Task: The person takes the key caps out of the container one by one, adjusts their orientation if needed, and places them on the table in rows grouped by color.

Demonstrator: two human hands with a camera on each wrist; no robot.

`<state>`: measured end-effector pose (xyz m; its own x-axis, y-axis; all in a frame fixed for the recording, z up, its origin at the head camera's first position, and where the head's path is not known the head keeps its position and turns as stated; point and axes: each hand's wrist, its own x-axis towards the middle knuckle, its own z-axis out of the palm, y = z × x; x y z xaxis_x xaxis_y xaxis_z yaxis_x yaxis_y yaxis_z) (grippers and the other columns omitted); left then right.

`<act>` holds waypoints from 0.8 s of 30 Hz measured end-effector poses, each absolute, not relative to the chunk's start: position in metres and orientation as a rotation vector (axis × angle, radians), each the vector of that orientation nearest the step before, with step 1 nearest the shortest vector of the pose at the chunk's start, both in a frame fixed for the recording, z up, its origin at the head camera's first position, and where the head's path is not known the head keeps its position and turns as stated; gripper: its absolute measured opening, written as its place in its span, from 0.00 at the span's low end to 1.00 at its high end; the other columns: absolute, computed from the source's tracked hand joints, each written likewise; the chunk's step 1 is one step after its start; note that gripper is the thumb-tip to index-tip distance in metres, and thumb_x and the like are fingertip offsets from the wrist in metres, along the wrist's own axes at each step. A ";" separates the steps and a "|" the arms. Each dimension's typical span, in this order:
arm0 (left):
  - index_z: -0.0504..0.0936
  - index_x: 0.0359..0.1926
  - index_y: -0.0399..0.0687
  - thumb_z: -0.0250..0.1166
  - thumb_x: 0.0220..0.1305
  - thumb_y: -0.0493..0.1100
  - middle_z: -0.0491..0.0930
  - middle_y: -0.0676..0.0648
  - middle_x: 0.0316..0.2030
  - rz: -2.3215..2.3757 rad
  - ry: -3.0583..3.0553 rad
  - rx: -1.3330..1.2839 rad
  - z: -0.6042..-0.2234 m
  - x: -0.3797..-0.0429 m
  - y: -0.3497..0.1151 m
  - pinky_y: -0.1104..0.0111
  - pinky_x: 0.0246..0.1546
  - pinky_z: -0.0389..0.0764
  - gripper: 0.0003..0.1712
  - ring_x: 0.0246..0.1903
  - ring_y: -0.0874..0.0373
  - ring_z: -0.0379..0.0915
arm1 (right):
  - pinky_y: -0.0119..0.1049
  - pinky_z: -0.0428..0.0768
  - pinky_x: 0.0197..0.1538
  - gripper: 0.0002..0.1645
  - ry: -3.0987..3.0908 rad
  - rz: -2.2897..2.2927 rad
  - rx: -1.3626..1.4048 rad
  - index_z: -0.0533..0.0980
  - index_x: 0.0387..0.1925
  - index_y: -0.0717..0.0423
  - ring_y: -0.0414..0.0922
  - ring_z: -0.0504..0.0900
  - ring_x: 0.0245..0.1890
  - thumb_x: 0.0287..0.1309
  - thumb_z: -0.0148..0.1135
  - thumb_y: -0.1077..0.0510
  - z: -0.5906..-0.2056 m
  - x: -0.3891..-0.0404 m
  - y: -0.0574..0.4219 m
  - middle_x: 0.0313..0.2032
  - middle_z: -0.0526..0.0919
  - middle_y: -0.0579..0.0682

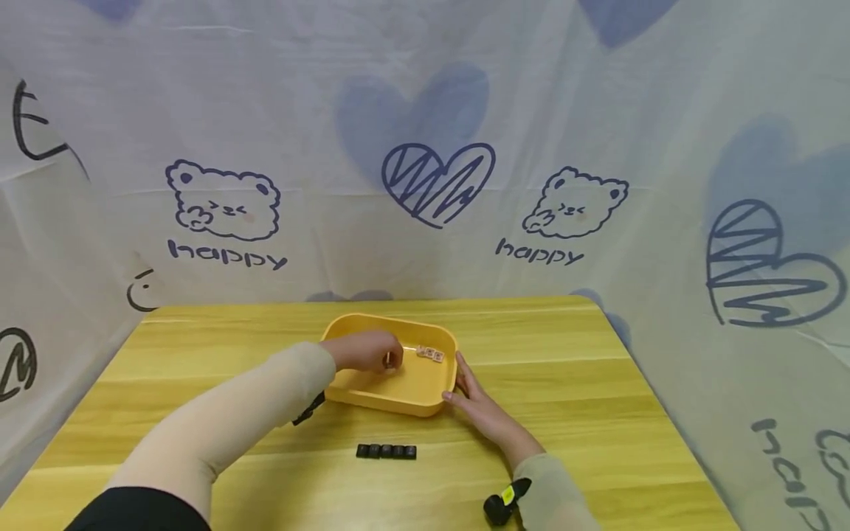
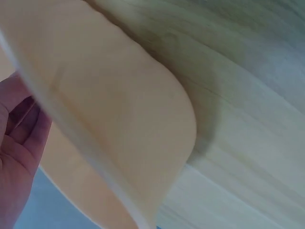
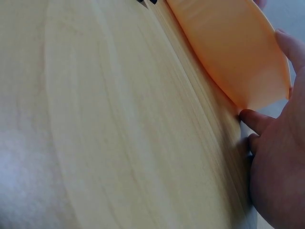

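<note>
My left hand [image 1: 368,351] reaches down into a yellow plastic tray [image 1: 392,405] with its fingers bent toward the floor of it. In the left wrist view the tray wall hides its fingertips, so I cannot tell whether they pinch anything. Inside the tray, by the far right wall, lie a few small pale pink cubes with dark marks [image 1: 430,354]. My right hand [image 1: 481,409] rests against the tray's right end, thumb and fingers spread around the corner. The right wrist view shows one finger [image 3: 288,45] at the rim and another low against the outer wall.
A row of several small black keycaps [image 1: 387,451] lies on the wood-grain table [image 1: 564,398] in front of the tray. A white cloth printed with hearts and bears [image 1: 319,221] hangs behind the table and along both sides.
</note>
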<state>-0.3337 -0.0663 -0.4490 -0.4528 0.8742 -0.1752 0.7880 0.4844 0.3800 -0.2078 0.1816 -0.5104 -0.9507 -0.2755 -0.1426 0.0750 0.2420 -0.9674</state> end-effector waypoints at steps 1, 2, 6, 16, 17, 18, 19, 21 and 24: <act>0.85 0.36 0.44 0.66 0.59 0.30 0.81 0.53 0.33 0.361 2.397 1.392 -0.447 -0.333 -0.067 0.68 0.38 0.77 0.07 0.33 0.61 0.73 | 0.56 0.49 0.70 0.50 2.237 -1.764 -0.186 0.32 0.77 0.42 0.58 0.49 0.73 0.71 0.55 0.54 -0.510 -0.208 0.181 0.73 0.50 0.65; 0.86 0.38 0.45 0.66 0.60 0.31 0.81 0.53 0.35 0.373 2.404 1.371 -0.445 -0.331 -0.068 0.68 0.39 0.78 0.07 0.34 0.61 0.75 | 0.57 0.48 0.70 0.50 2.238 -1.761 -0.183 0.32 0.77 0.42 0.58 0.48 0.73 0.70 0.55 0.54 -0.510 -0.208 0.181 0.73 0.50 0.65; 0.85 0.41 0.43 0.67 0.60 0.32 0.81 0.54 0.37 0.427 2.403 1.355 -0.434 -0.323 -0.070 0.68 0.40 0.79 0.08 0.36 0.61 0.77 | 0.57 0.46 0.70 0.51 2.265 -1.746 -0.158 0.33 0.77 0.43 0.58 0.48 0.73 0.70 0.56 0.53 -0.510 -0.207 0.180 0.73 0.49 0.64; 0.87 0.44 0.42 0.71 0.57 0.33 0.82 0.52 0.37 0.530 2.425 1.449 -0.415 -0.296 -0.076 0.67 0.41 0.80 0.12 0.37 0.60 0.78 | 0.59 0.43 0.70 0.50 2.264 -1.748 -0.148 0.34 0.77 0.48 0.59 0.46 0.73 0.70 0.55 0.57 -0.509 -0.209 0.178 0.73 0.48 0.66; 0.87 0.44 0.42 0.71 0.57 0.33 0.82 0.52 0.37 0.550 2.427 1.455 -0.413 -0.293 -0.077 0.66 0.41 0.80 0.12 0.37 0.60 0.78 | 0.59 0.43 0.70 0.50 2.265 -1.748 -0.149 0.34 0.77 0.47 0.59 0.46 0.73 0.70 0.55 0.56 -0.508 -0.209 0.178 0.73 0.48 0.65; 0.87 0.43 0.42 0.71 0.57 0.34 0.82 0.52 0.37 0.566 2.430 1.456 -0.411 -0.289 -0.077 0.64 0.41 0.80 0.11 0.37 0.59 0.78 | 0.59 0.43 0.70 0.50 2.270 -1.744 -0.151 0.34 0.77 0.47 0.58 0.47 0.73 0.70 0.55 0.56 -0.508 -0.209 0.178 0.73 0.49 0.65; 0.88 0.43 0.43 0.71 0.57 0.34 0.83 0.52 0.38 0.581 2.435 1.451 -0.410 -0.286 -0.078 0.63 0.42 0.81 0.11 0.37 0.59 0.78 | 0.59 0.43 0.70 0.50 2.277 -1.740 -0.156 0.34 0.77 0.46 0.58 0.47 0.73 0.70 0.55 0.55 -0.507 -0.208 0.177 0.73 0.49 0.65; 0.88 0.43 0.44 0.72 0.57 0.36 0.84 0.52 0.38 0.599 2.455 1.439 -0.407 -0.279 -0.078 0.63 0.42 0.80 0.11 0.37 0.59 0.78 | 0.59 0.43 0.70 0.49 2.289 -1.733 -0.164 0.34 0.78 0.44 0.58 0.47 0.73 0.70 0.55 0.54 -0.507 -0.207 0.178 0.73 0.49 0.64; 0.88 0.43 0.48 0.72 0.57 0.39 0.85 0.54 0.39 0.619 2.499 1.382 -0.405 -0.269 -0.079 0.65 0.42 0.80 0.11 0.38 0.59 0.79 | 0.60 0.43 0.70 0.49 2.306 -1.726 -0.172 0.34 0.78 0.43 0.58 0.48 0.73 0.70 0.55 0.53 -0.508 -0.207 0.178 0.73 0.50 0.64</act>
<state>-0.2688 -0.0787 -0.4050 -0.5342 0.8453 0.0114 0.7530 0.4696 0.4610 -0.2067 0.1775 -0.5078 -0.9604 -0.2454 -0.1320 0.0575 0.2889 -0.9556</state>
